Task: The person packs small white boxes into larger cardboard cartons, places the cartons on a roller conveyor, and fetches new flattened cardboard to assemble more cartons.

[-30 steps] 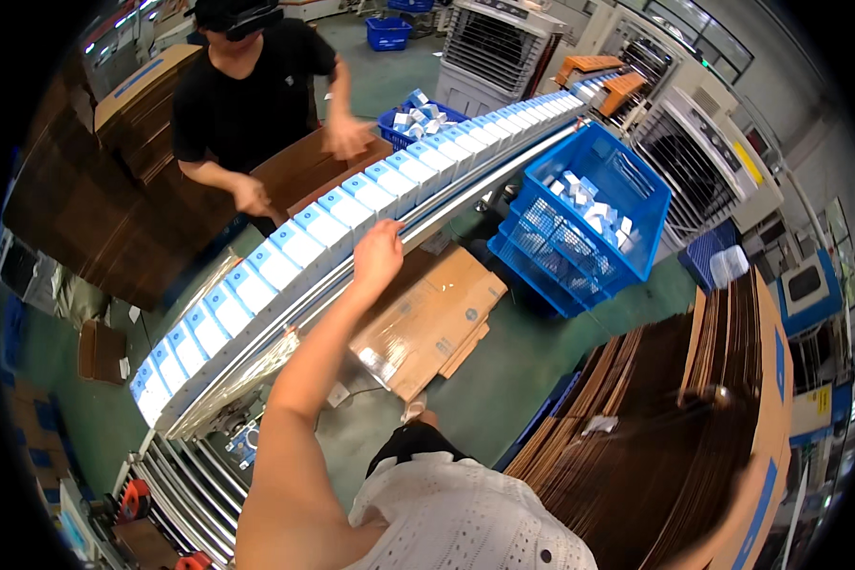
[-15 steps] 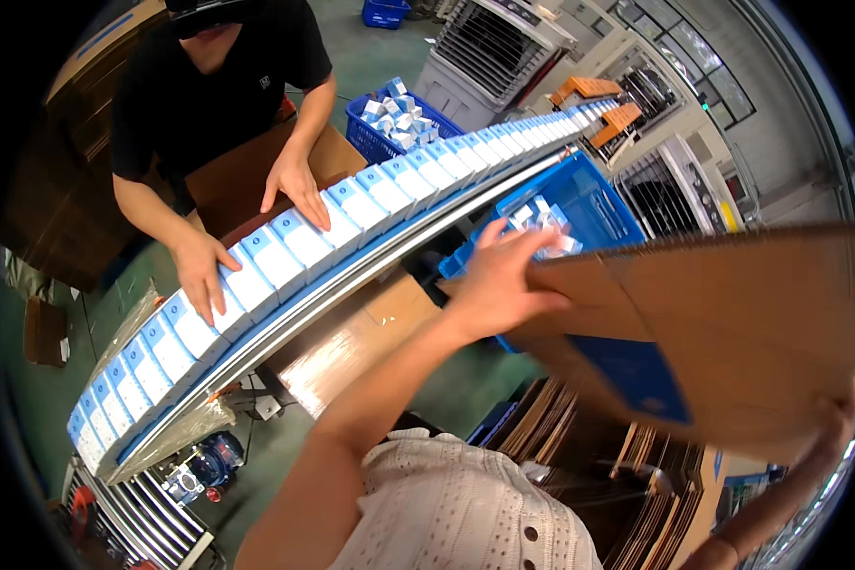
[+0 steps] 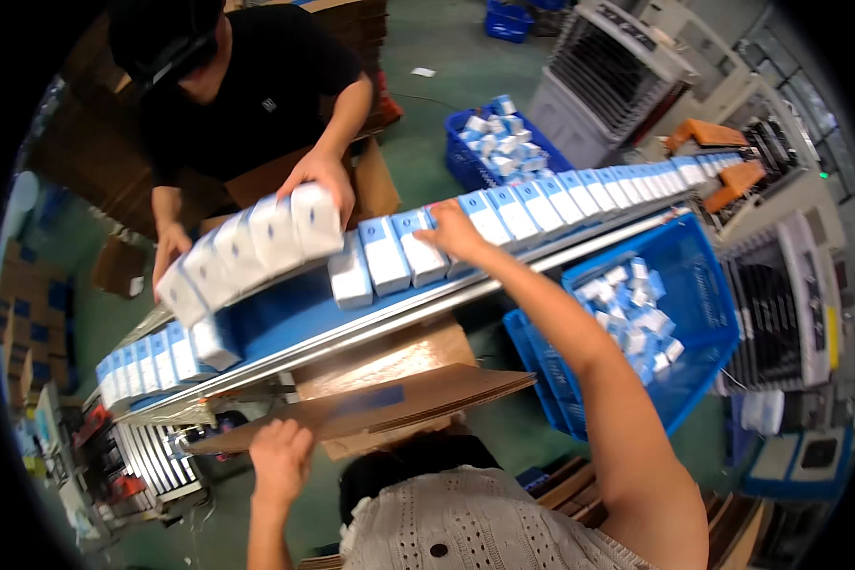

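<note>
My left hand point(image 3: 280, 461) is closed on the near edge of a flattened cardboard box point(image 3: 399, 404), seen almost edge-on in front of my body. A blue patch marks its upper face. My right hand point(image 3: 451, 233) reaches across to the row of small white-and-blue cartons point(image 3: 513, 217) on the conveyor. Its thumb and fingers are apart and touch the cartons, partly hiding them. Across the belt, a co-worker's hands point(image 3: 318, 180) hold a lifted row of several cartons point(image 3: 266, 237) above the bare blue belt point(image 3: 285, 318).
A blue crate point(image 3: 698, 332) of loose cartons stands at the right, below the conveyor's metal rail point(image 3: 351, 334). Another blue basket point(image 3: 465, 171) of cartons sits on the floor beyond the belt. Air coolers point(image 3: 617, 57) stand at the far right. Cardboard lies under the rail.
The cardboard has come from my right to in front of me, now in my left hand. My right hand has moved from it to the cartons. The co-worker has lifted a row of cartons.
</note>
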`<state>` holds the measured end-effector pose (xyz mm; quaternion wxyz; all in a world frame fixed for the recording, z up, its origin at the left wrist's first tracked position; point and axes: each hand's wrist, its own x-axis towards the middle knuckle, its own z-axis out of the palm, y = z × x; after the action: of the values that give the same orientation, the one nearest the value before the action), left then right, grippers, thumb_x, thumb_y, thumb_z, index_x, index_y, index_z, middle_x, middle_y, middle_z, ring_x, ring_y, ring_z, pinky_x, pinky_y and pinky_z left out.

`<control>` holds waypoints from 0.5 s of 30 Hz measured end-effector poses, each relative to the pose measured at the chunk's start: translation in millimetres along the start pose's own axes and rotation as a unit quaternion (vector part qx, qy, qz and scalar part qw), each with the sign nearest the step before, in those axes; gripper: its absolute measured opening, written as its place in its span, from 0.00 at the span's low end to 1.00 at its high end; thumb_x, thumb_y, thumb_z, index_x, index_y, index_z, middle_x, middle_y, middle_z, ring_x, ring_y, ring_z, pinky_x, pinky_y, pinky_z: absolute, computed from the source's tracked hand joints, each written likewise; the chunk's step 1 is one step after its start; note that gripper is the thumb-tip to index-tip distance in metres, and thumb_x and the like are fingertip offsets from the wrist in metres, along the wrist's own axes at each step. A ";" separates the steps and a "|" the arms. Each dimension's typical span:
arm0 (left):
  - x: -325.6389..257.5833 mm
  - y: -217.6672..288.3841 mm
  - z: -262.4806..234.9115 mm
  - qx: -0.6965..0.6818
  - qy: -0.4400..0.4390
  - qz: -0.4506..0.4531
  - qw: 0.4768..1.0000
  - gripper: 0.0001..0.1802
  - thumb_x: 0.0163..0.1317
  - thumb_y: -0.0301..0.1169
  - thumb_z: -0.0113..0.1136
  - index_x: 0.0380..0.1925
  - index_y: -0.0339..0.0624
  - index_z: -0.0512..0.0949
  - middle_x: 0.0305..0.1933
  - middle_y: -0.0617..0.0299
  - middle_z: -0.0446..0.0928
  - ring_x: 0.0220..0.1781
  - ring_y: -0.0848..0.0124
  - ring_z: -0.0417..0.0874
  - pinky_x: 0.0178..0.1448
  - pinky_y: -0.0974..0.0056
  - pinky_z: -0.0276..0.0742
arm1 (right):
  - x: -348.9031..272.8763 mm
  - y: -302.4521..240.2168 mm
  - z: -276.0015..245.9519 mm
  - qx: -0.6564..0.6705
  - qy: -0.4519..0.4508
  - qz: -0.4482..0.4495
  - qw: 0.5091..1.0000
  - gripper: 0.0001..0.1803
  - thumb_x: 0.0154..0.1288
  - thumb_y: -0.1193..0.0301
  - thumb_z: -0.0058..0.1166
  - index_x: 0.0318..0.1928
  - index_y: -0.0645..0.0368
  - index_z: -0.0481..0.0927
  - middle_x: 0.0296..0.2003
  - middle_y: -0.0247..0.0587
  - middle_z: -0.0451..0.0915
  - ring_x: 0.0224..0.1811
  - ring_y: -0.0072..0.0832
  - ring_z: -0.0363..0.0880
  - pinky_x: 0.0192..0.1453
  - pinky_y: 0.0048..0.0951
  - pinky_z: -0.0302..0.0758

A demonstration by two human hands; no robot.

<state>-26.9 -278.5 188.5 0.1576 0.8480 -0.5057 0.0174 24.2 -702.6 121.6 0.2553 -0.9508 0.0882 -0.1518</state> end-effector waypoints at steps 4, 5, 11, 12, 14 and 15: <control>0.1 24.6 0.1 0.021 -0.010 -0.081 0.996 0.10 0.35 0.23 0.59 0.18 0.42 0.68 0.21 0.59 0.63 0.26 0.59 0.68 0.29 0.59 0.63 | 21.7 -26.2 92.3 0.083 0.089 -0.022 0.992 0.06 0.41 0.76 0.56 0.17 0.64 0.72 0.24 0.52 0.73 0.38 0.46 0.68 0.45 0.40 0.66; -6.1 23.7 1.6 0.032 -0.002 -0.108 0.994 0.10 0.35 0.23 0.59 0.19 0.42 0.68 0.21 0.58 0.64 0.26 0.58 0.67 0.29 0.58 0.63 | 30.7 -51.7 100.9 0.019 0.065 -0.084 0.994 0.01 0.41 0.79 0.50 0.17 0.63 0.73 0.22 0.52 0.74 0.37 0.46 0.69 0.43 0.41 0.66; -1.9 25.4 14.3 0.066 -0.004 -0.148 0.987 0.10 0.38 0.25 0.59 0.21 0.41 0.68 0.25 0.56 0.67 0.30 0.56 0.67 0.35 0.57 0.60 | 40.9 -87.0 104.8 0.092 0.012 -0.085 0.992 0.09 0.38 0.85 0.45 0.22 0.63 0.78 0.26 0.53 0.77 0.38 0.45 0.73 0.40 0.41 0.69; -2.0 27.9 16.3 0.067 0.000 -0.147 0.987 0.10 0.37 0.25 0.58 0.20 0.41 0.67 0.25 0.56 0.66 0.31 0.56 0.67 0.35 0.57 0.60 | 37.4 -84.0 96.0 0.164 -0.002 -0.055 0.985 0.09 0.38 0.85 0.45 0.21 0.64 0.77 0.25 0.54 0.76 0.37 0.46 0.73 0.41 0.41 0.69; -0.8 26.8 16.5 0.067 0.009 -0.138 0.988 0.09 0.36 0.25 0.57 0.19 0.41 0.67 0.25 0.56 0.66 0.31 0.56 0.67 0.35 0.57 0.60 | 40.8 -84.1 54.0 0.268 -0.020 -0.012 0.963 0.06 0.37 0.85 0.45 0.19 0.65 0.74 0.25 0.55 0.75 0.36 0.48 0.72 0.42 0.42 0.68; 4.5 28.4 21.1 0.064 0.007 -0.129 0.990 0.09 0.36 0.25 0.57 0.19 0.41 0.68 0.24 0.56 0.66 0.31 0.56 0.68 0.35 0.57 0.60 | 55.3 -61.1 38.3 0.188 0.008 -0.032 0.982 0.05 0.38 0.85 0.44 0.17 0.64 0.73 0.27 0.56 0.74 0.35 0.48 0.72 0.42 0.42 0.67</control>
<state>-52.0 -300.8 176.4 0.1078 0.9142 -0.3891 0.0356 94.3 -646.4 134.9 0.4237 -0.8869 0.0296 -0.1818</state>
